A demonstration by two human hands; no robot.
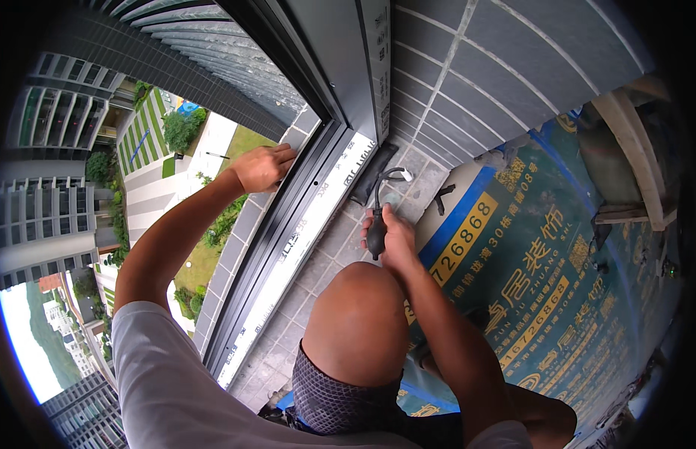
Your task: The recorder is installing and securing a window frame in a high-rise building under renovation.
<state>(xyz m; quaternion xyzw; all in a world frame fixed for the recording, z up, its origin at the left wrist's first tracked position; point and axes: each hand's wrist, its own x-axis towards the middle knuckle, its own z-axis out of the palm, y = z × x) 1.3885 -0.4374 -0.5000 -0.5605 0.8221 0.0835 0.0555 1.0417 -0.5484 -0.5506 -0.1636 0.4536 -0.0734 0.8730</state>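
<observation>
bare knee (357, 314), right hand (393, 238) grip closed round black pump bulb (375, 241), left hand (263, 168) on window frame (288, 217)

A large teal protective floor sheet (557, 247) with yellow lettering, a blue stripe and a yellow box spreads from centre toward four o'clock. A narrow white label strip (299, 247) with dark print runs along the window frame, from twelve o'clock toward seven o'clock.

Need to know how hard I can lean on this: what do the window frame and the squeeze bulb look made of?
Window frame: probably painted or coated metal, dark grey, smooth and straight-edged, with white protective film along the sill rail. Squeeze bulb in the right hand: likely soft black rubber, matte and rounded, with a thin hose. The left hand rests on the frame edge.
</observation>
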